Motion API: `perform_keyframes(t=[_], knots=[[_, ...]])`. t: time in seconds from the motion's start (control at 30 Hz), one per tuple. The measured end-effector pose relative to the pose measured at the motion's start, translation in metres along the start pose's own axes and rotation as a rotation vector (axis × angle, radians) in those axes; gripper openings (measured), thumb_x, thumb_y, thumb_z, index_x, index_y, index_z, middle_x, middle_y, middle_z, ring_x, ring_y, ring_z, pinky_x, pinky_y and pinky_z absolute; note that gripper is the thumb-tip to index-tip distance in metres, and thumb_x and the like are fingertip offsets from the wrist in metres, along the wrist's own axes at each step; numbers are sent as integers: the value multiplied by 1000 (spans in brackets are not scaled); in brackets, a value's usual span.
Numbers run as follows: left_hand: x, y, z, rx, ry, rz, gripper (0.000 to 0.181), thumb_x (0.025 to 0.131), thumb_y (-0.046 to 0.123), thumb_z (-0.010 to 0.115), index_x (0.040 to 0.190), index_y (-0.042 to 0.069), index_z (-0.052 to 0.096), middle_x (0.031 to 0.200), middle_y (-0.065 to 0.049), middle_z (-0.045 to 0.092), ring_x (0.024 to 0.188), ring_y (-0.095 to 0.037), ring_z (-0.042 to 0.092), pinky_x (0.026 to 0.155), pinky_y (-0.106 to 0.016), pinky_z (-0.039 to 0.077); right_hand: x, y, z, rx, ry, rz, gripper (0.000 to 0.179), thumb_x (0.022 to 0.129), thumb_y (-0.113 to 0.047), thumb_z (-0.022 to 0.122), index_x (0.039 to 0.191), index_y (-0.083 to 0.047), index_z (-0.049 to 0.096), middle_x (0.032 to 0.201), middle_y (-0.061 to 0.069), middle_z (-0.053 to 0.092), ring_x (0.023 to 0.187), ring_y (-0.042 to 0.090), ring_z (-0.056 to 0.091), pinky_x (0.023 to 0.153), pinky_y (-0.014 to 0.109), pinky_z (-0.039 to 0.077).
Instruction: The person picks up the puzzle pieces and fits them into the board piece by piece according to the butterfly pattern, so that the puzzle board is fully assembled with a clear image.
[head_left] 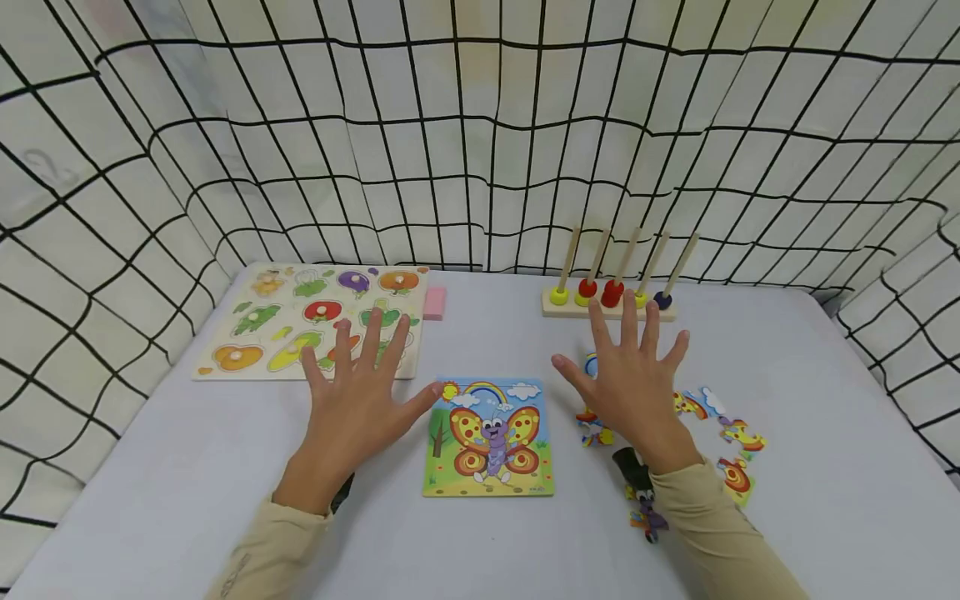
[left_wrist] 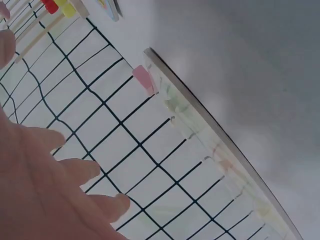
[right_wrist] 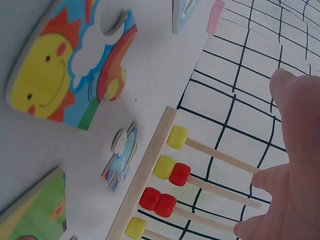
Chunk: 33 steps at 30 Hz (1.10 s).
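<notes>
My left hand [head_left: 352, 417] is held up with its fingers spread, holding nothing. In the head view its fingertips overlap the vegetable puzzle board [head_left: 277, 346], and the thumb tip overlaps the corner of a butterfly jigsaw picture [head_left: 487, 450]. To the right of that picture, my right hand [head_left: 633, 387] also has spread fingers and nothing in its grasp. Around and below it lie loose jigsaw pieces [head_left: 738, 437], partly hidden by the hand and sleeve. A sun-faced piece [right_wrist: 45, 75] shows large in the right wrist view.
A wooden bead stacker [head_left: 607, 308] with upright pegs and yellow, red and dark blue beads stands at the table's back. Beside the vegetable board is a pink block [head_left: 435, 303]. Black netting [head_left: 487, 150] over white cloth encloses the back and sides of the white table [head_left: 480, 550].
</notes>
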<state>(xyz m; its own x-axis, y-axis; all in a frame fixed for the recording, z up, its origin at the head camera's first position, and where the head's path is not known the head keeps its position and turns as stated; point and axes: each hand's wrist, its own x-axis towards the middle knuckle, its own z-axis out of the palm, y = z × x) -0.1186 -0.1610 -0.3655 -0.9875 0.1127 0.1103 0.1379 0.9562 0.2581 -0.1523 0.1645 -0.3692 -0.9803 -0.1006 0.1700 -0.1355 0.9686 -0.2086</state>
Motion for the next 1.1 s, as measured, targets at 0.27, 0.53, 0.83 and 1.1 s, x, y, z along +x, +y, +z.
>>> perform_keyframes(t=[0.27, 0.53, 0.83, 1.1], knots=[[-11, -3, 0, 19, -54, 119, 109, 93, 75, 62, 174, 18, 15, 180, -11, 8, 161, -48, 2, 119, -79, -4, -2, 4, -3, 8, 0, 6, 97, 101, -67, 59, 173, -15, 19, 177, 24, -7, 160, 51, -11, 114, 83, -13], [-21, -15, 6, -21, -93, 195, 119, 86, 75, 73, 173, 14, 19, 177, -10, 24, 159, -50, 14, 118, -80, 4, -2, 9, -7, -1, 3, -1, 95, 102, -64, 60, 173, -15, 19, 176, 26, -5, 159, 53, -9, 113, 84, -11], [-26, -20, 8, -119, -230, 299, 117, 80, 76, 78, 170, 18, 31, 175, -2, 29, 160, -48, 14, 117, -82, 6, -2, 18, -13, 6, 32, -6, 94, 102, -62, 62, 171, -11, 24, 176, 26, -3, 160, 52, -7, 113, 85, -10], [-24, -20, 11, -122, -325, 301, 121, 75, 75, 85, 169, 16, 35, 176, -2, 28, 160, -49, 14, 118, -82, 7, -3, 20, -13, -3, 19, -4, 93, 102, -61, 64, 170, -10, 26, 176, 26, -2, 159, 55, -3, 113, 86, -9]])
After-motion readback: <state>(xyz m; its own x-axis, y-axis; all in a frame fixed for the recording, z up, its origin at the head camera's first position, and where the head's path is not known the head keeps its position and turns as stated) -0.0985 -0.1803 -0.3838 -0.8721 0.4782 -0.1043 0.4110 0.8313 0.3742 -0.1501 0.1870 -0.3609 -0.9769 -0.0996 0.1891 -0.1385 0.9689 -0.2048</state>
